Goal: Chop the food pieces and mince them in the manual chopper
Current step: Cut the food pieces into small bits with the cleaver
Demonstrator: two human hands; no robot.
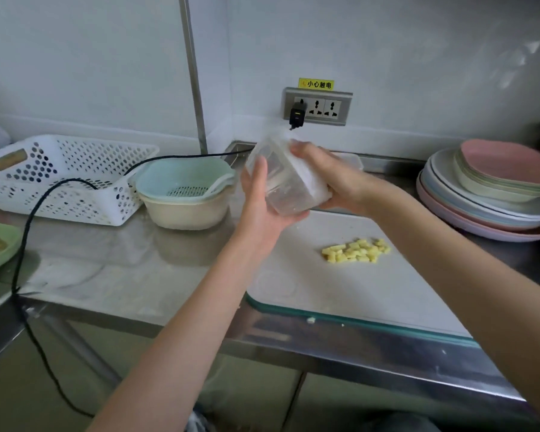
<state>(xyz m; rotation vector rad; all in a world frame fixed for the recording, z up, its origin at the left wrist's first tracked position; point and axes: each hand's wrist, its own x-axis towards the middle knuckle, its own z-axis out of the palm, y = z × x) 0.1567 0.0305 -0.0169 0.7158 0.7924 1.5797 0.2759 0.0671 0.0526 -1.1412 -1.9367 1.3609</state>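
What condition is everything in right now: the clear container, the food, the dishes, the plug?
Manual chopper: tilted in the air, held by left hand and right hand.
Food pieces: diced, piled on cutting board.
Plates: stacked.
Colander: nested in bowl.
Charger: plugged in.

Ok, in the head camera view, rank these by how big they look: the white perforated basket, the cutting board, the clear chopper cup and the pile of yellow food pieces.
1. cutting board
2. white perforated basket
3. clear chopper cup, held up nearer the camera, so its look may flatter it
4. yellow food pieces
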